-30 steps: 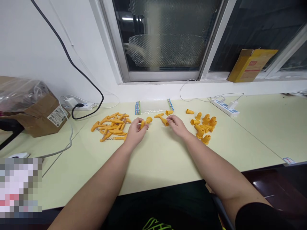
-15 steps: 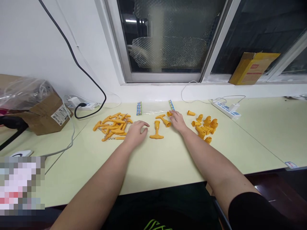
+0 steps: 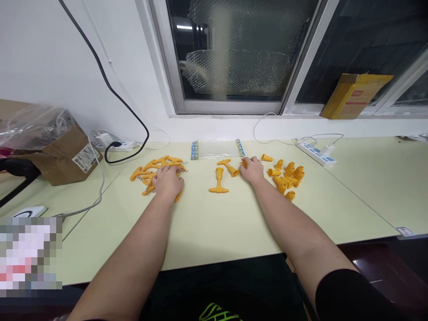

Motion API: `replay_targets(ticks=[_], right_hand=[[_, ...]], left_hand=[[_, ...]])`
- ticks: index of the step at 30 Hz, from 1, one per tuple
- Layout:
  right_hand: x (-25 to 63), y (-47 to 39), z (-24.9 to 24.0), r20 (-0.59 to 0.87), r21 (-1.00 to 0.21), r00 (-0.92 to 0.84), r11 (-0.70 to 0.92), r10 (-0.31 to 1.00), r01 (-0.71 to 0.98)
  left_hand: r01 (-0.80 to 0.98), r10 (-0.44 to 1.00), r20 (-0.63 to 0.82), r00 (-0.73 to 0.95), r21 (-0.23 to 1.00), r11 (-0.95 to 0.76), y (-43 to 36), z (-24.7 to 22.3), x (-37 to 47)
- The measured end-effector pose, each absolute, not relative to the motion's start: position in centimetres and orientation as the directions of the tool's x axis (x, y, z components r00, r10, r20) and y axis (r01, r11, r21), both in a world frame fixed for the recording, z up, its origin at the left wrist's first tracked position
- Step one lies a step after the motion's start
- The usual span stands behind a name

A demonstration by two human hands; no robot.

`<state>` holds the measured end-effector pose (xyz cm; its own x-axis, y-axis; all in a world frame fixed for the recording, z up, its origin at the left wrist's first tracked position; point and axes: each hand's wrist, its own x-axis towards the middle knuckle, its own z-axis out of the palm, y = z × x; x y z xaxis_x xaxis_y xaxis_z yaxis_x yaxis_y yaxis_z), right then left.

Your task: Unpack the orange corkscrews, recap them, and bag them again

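Note:
Several yellow T-shaped handles with metal spirals lie in a pile point(image 3: 149, 167) on the left. My left hand point(image 3: 167, 182) rests on the pile's right side, its fingers curled over the pieces; what they grip is hidden. My right hand point(image 3: 253, 170) is closed on a small yellow sleeve point(image 3: 244, 164), just left of several loose yellow sleeves point(image 3: 289, 176). Between my hands, one handle with a sleeve on it point(image 3: 219, 180) stands crossbar toward me, and another such pair point(image 3: 228, 167) lies slanted behind it.
A clear plastic bag point(image 3: 217, 149) with coloured ends lies by the wall. Power strips sit at the back left point(image 3: 123, 146) and back right point(image 3: 316, 153). A cardboard box point(image 3: 67, 156) stands at the left, and a black cable point(image 3: 125, 107) hangs down near it.
My left hand has moved left onto the pile of handles. My right hand has shifted slightly right with the yellow sleeve, away from the two paired pieces.

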<state>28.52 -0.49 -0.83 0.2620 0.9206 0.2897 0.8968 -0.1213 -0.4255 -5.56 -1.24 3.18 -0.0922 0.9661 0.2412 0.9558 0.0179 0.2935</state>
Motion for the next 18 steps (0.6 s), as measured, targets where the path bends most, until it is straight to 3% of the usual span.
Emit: replay_targets(ticks=[6,12,15,18], right_hand=[[29.6,-1.5,-0.7,0.195,-0.448,0.338,-0.223,0.921,0.866],[30.7,-2.3,-0.9,0.236,-0.638,0.397,-0.167,0.887,0.752],[31.1,-2.5,-0.6,0.303,-0.752,0.483,-0.105,0.821,0.651],[31.2,-2.3,0.0,0.374,-0.852,0.553,0.04,0.744,0.522]], left_hand=[[0.92,0.952,0.269,-0.146,0.391,0.031,-0.5,2.9,-5.7],[0.885,0.898,0.401,-0.183,0.465,-0.028,0.2,2.6,-6.3],[0.828,0.841,0.522,-0.146,0.529,-0.184,-0.2,3.0,-6.5],[0.644,0.791,0.602,-0.105,0.648,-0.407,-0.9,3.5,-6.1]])
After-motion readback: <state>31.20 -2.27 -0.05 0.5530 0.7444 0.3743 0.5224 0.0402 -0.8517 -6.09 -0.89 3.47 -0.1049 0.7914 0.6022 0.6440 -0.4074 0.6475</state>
